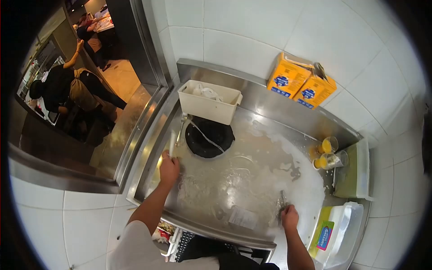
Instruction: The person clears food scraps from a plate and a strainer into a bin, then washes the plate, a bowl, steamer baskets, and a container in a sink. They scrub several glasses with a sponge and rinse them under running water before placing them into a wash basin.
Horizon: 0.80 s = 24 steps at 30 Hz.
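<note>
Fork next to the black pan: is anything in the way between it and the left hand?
Only what the left hand holds: it grips a white utensil pointing toward the fork. Otherwise just soapy water lies between. The black pan sits to the fork's right, clear. The right hand grips a metal utensil elsewhere.

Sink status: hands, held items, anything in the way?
Left hand shut on white utensil. Right hand shut on metal cutlery. Foam across steel basin; black dish and fork beyond left hand.

A slim white utensil (172, 143) stands nearly upright by the left edge of the sink (270, 108); a metal piece (282, 203) (probably a fork) rises near its front edge.
</note>
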Each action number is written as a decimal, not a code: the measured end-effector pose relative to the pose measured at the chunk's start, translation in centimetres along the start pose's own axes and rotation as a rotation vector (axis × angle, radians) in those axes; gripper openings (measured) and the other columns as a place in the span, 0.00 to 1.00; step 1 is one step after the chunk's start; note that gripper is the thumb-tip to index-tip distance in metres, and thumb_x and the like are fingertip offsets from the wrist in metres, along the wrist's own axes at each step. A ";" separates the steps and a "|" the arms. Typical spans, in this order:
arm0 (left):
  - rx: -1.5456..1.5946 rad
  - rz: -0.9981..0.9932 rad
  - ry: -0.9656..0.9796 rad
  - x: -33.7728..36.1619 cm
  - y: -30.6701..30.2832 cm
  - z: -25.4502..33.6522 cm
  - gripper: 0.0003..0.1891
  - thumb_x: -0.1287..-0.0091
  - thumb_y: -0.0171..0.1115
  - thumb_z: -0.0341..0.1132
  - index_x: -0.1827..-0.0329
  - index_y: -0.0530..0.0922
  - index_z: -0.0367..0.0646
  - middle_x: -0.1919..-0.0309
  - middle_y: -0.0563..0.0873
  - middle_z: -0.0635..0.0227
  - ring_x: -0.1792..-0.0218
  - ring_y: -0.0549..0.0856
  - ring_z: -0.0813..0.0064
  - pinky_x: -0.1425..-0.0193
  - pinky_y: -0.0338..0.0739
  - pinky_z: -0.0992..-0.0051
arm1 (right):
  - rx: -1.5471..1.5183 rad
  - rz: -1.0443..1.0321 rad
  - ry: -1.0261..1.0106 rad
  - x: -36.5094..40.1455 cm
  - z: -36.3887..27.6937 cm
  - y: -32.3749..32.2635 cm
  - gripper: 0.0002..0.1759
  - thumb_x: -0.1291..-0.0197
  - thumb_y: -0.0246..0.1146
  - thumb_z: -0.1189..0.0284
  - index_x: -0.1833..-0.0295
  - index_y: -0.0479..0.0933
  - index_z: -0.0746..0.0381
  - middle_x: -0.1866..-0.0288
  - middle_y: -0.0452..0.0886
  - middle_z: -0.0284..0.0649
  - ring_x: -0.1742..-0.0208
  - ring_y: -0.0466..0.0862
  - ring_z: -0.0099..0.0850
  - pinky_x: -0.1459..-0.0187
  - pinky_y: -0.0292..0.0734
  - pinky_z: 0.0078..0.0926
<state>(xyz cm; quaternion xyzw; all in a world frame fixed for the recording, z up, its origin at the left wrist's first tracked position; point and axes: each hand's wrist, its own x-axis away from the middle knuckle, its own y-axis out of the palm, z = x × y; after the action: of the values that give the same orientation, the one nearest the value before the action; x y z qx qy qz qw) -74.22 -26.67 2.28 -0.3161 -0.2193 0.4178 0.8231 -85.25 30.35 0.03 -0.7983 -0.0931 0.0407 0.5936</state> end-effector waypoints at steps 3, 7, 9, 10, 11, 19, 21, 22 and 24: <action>-0.167 0.203 0.116 -9.0 3.2 -0.8 0.22 0.31 0.65 0.43 0.43 0.76 0.36 0.57 0.86 0.41 0.54 0.87 0.39 0.49 0.82 0.47 | -0.066 0.047 0.134 -2.7 -0.9 1.9 0.15 0.39 0.61 0.72 0.46 0.75 0.62 0.61 0.86 0.53 0.60 0.86 0.57 0.55 0.80 0.54; -0.358 0.082 0.187 -15.2 6.2 -0.4 0.22 0.34 0.70 0.46 0.49 0.81 0.35 0.58 0.88 0.40 0.54 0.88 0.40 0.49 0.83 0.49 | -0.321 0.024 0.195 -4.8 -4.9 2.0 0.20 0.37 0.59 0.72 0.39 0.74 0.62 0.52 0.86 0.58 0.50 0.86 0.57 0.48 0.81 0.50; -0.457 0.018 0.173 -14.3 5.3 0.0 0.17 0.36 0.72 0.44 0.58 0.86 0.36 0.62 0.90 0.45 0.56 0.90 0.43 0.51 0.84 0.50 | -0.467 0.056 0.188 -5.0 -7.0 2.1 0.17 0.35 0.59 0.69 0.43 0.75 0.63 0.56 0.85 0.56 0.55 0.86 0.56 0.51 0.80 0.48; -0.400 -0.046 0.088 -13.5 4.9 -0.5 0.16 0.36 0.71 0.43 0.61 0.86 0.36 0.64 0.90 0.46 0.58 0.91 0.47 0.54 0.85 0.53 | -0.492 0.000 0.228 -5.1 -7.0 3.3 0.14 0.31 0.59 0.66 0.47 0.77 0.63 0.61 0.85 0.51 0.61 0.85 0.47 0.56 0.79 0.43; -0.311 -0.175 0.016 -11.0 2.5 1.4 0.16 0.36 0.71 0.41 0.58 0.85 0.33 0.64 0.90 0.46 0.61 0.91 0.51 0.57 0.84 0.58 | -0.716 -0.035 0.251 -4.0 -9.5 0.7 0.11 0.28 0.58 0.67 0.50 0.78 0.64 0.61 0.85 0.46 0.59 0.85 0.40 0.57 0.80 0.41; -0.297 -0.566 0.489 15.3 3.2 7.6 0.14 0.36 0.70 0.38 0.60 0.88 0.32 0.72 0.89 0.54 0.66 0.91 0.57 0.61 0.82 0.62 | -1.610 -0.574 0.493 3.5 -17.7 -1.6 0.18 0.22 0.60 0.53 0.42 0.82 0.54 0.65 0.76 0.28 0.64 0.77 0.21 0.65 0.72 0.23; -0.126 -0.698 0.487 22.9 3.5 12.6 0.14 0.37 0.71 0.38 0.59 0.87 0.33 0.72 0.89 0.56 0.69 0.89 0.63 0.63 0.80 0.63 | -1.692 -0.482 0.517 5.1 -18.4 -1.1 0.19 0.23 0.60 0.54 0.40 0.81 0.56 0.65 0.77 0.29 0.63 0.78 0.22 0.62 0.74 0.24; -0.007 -0.752 0.386 25.1 3.3 15.1 0.15 0.37 0.72 0.39 0.58 0.87 0.34 0.70 0.89 0.54 0.66 0.90 0.59 0.59 0.81 0.62 | -1.766 -0.404 0.552 6.0 -18.3 -0.5 0.20 0.23 0.61 0.55 0.39 0.80 0.57 0.64 0.77 0.31 0.61 0.79 0.24 0.60 0.76 0.25; 0.046 -0.786 0.409 28.4 3.0 17.3 0.17 0.37 0.73 0.41 0.56 0.87 0.34 0.69 0.89 0.53 0.65 0.89 0.58 0.56 0.81 0.62 | -1.888 -0.301 0.558 7.3 -16.8 -2.8 0.19 0.24 0.61 0.57 0.37 0.77 0.57 0.62 0.78 0.33 0.60 0.80 0.25 0.59 0.77 0.26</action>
<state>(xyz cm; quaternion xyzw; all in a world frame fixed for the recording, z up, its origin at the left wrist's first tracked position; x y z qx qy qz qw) -70.93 4.04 15.12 -0.2668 -0.1460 0.0067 0.9526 -75.45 16.77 7.95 -0.9042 -0.0446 -0.3148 -0.2852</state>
